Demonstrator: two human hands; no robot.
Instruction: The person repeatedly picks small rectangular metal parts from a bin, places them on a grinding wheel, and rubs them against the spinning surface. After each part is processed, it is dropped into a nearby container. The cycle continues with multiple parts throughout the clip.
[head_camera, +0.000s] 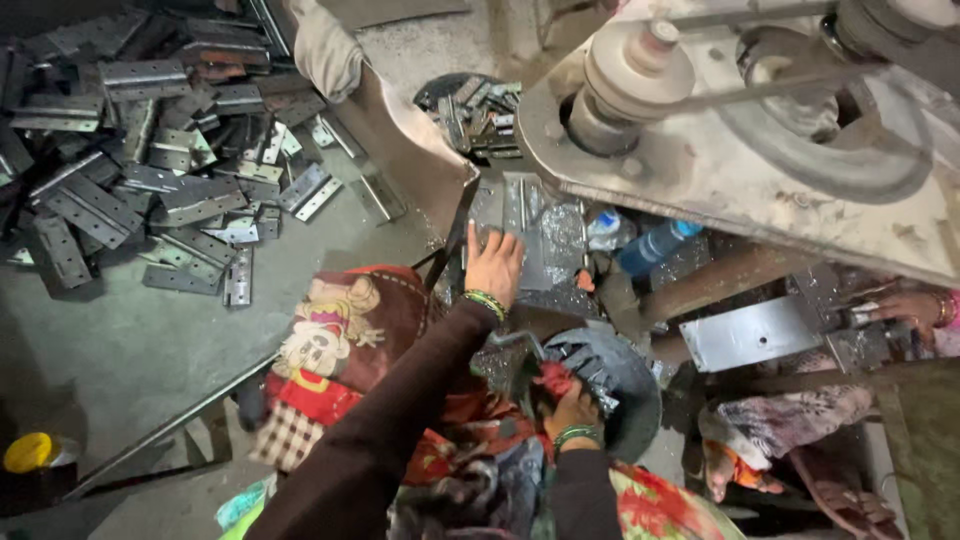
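The left hand (493, 262) lies flat on the metal plates (535, 240) of the bench under the machine (760, 150), while the right hand (568, 408) reaches into the pan (625, 385) nearer the body, just right of the cushion (335, 345). A heap of hinges (140, 150) spreads over the floor at far left, a bowl of hinges (475, 110) sits behind the plates, and a bottle (655, 245) lies just right of them. Further right, another person's hand (905, 308) rests beside a metal sheet (755, 332), and a lid (28, 452) lies at the lower left.
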